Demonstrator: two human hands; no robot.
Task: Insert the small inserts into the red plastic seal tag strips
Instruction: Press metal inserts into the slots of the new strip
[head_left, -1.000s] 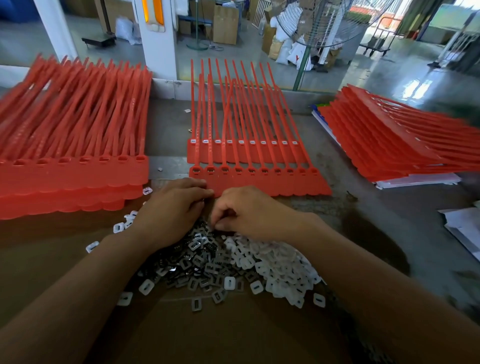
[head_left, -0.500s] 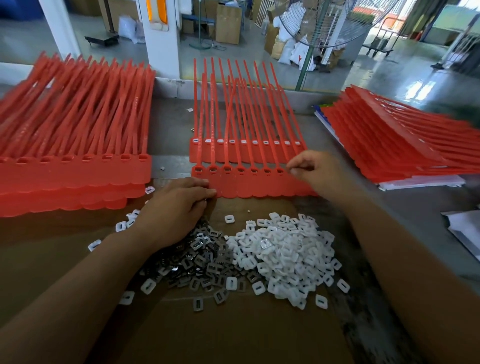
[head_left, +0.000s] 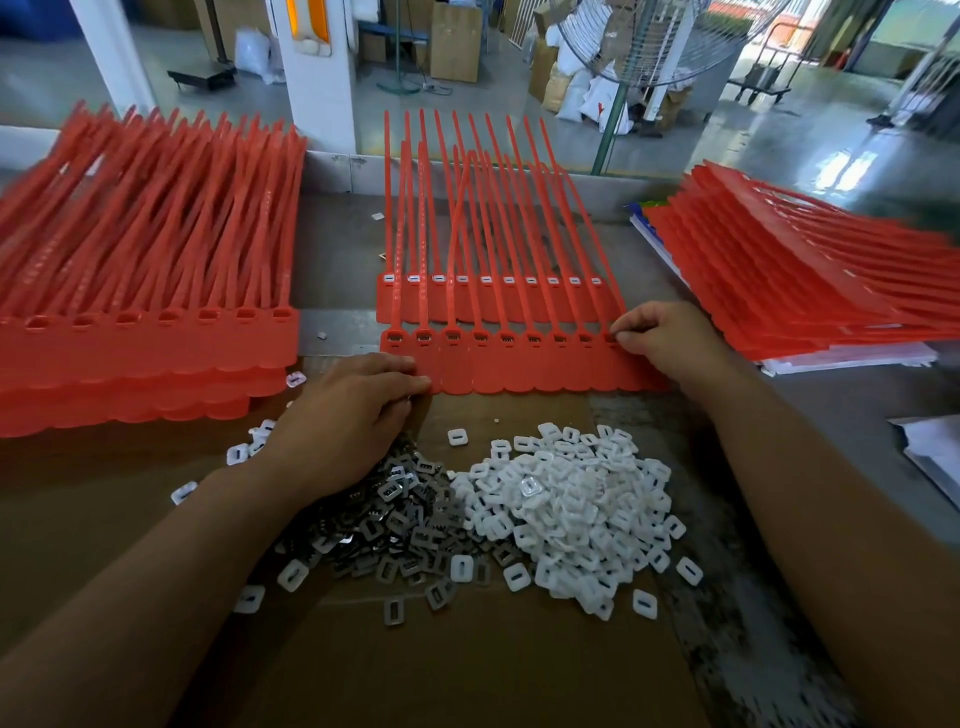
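Note:
A joined row of red seal tag strips (head_left: 524, 364) lies in front of me, most of its sockets holding dark metal inserts. A second row (head_left: 488, 301) with white inserts lies just behind it. My right hand (head_left: 665, 343) is at the rightmost socket of the near row, its fingertips pinched there on something too small to see. My left hand (head_left: 348, 421) rests palm down, its fingertips on the near row's left end. A pile of metal inserts (head_left: 400, 525) and a pile of white plastic inserts (head_left: 576, 514) lie on the cardboard (head_left: 467, 665).
A thick stack of red strips (head_left: 140, 291) fills the left side. Another stack (head_left: 800, 280) lies on white sheets at the right. White paper (head_left: 935, 457) sits at the right edge. Loose white inserts (head_left: 239, 452) are scattered near my left wrist.
My right hand left the insert piles, went up to the near row of strips and slid right along it to the last socket. My left hand stayed in place.

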